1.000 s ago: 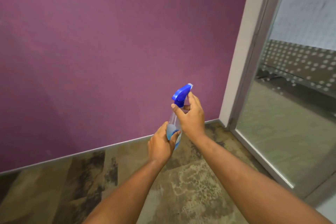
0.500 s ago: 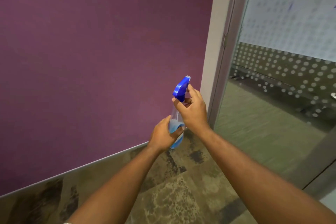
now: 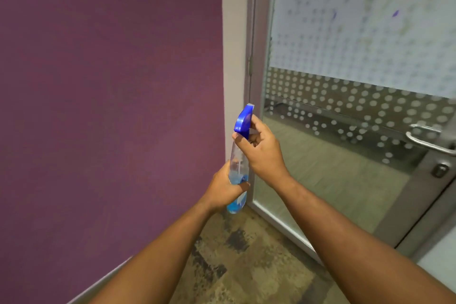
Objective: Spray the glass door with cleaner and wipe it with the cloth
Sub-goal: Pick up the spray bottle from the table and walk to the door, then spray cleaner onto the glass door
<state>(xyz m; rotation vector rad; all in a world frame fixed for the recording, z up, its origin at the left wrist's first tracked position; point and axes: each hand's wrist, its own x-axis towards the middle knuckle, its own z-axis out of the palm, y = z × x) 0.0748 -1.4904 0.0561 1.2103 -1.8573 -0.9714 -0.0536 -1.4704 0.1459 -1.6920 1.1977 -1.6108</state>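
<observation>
A clear spray bottle (image 3: 238, 163) with a blue trigger head and blue cleaner at its bottom is held upright in front of me. My left hand (image 3: 225, 189) grips its lower body. My right hand (image 3: 261, 149) is wrapped around the neck just under the blue head, thumb on the near side. The glass door (image 3: 345, 118) stands to the right, with a frosted upper panel, a band of white dots and clear glass below. Its nozzle points up toward the door frame. No cloth is in view.
A purple wall (image 3: 111, 106) fills the left side. A grey door frame (image 3: 256, 44) separates it from the glass. A metal lever handle (image 3: 429, 140) and a lock sit at the door's right edge. Mottled brown carpet (image 3: 246, 266) covers the floor.
My view has swung right, bringing more of the glass door and its handle into sight. Both hands keep their hold on the bottle, which has risen slightly.
</observation>
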